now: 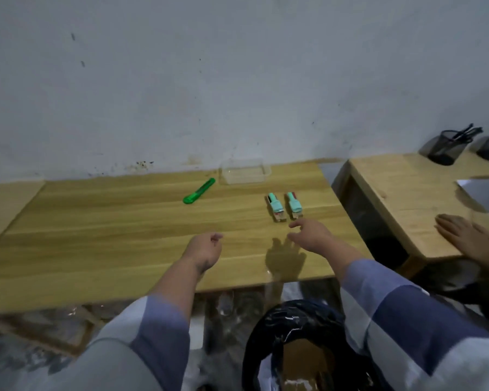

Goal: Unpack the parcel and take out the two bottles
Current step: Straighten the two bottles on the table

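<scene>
Two small bottles with mint-green caps lie side by side on the wooden table, the left bottle and the right bottle. My right hand hovers just in front of them, fingers spread, holding nothing. My left hand is over the table's middle with its fingers loosely curled and nothing in it. A brown cardboard piece lies in a bin lined with a black bag below the table's front edge.
A green utility knife lies further back on the table, beside a clear plastic tray at the wall. A second wooden table at the right carries two black mesh pen holders. Another person's hand rests there.
</scene>
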Demonstrator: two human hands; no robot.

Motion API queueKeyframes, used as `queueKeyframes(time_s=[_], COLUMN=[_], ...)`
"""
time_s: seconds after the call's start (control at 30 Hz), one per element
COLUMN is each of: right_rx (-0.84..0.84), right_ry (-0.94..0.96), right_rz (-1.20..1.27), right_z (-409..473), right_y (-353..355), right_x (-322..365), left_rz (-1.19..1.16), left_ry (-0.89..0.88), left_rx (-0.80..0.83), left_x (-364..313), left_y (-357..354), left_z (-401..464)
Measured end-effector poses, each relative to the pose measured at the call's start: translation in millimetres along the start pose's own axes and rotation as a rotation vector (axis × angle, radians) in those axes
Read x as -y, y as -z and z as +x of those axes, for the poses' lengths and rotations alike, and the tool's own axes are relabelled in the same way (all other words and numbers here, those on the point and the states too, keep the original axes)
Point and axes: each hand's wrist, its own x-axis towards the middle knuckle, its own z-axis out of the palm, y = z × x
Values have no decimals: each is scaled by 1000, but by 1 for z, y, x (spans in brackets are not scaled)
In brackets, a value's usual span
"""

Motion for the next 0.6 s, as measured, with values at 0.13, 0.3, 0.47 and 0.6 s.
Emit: queueKeyframes(time_s=[0.13, 0.3, 0.47, 0.6], right_rx=[-71, -189, -213, -264], right_ry=[-127, -252, -330, -349], right_rz=[-55, 21, 10, 60], right_z=[42, 88, 119, 135], right_y=[-13, -26, -36, -45], right_x=[21, 35, 33, 31], left_rz=[123, 433, 630, 680], left_ry=[-53, -218, -347, -458], left_rx=[114, 168, 195, 103], left_x=[28, 53, 71, 88], left_y=[13, 12, 0, -5], left_z=[61, 120, 146, 153])
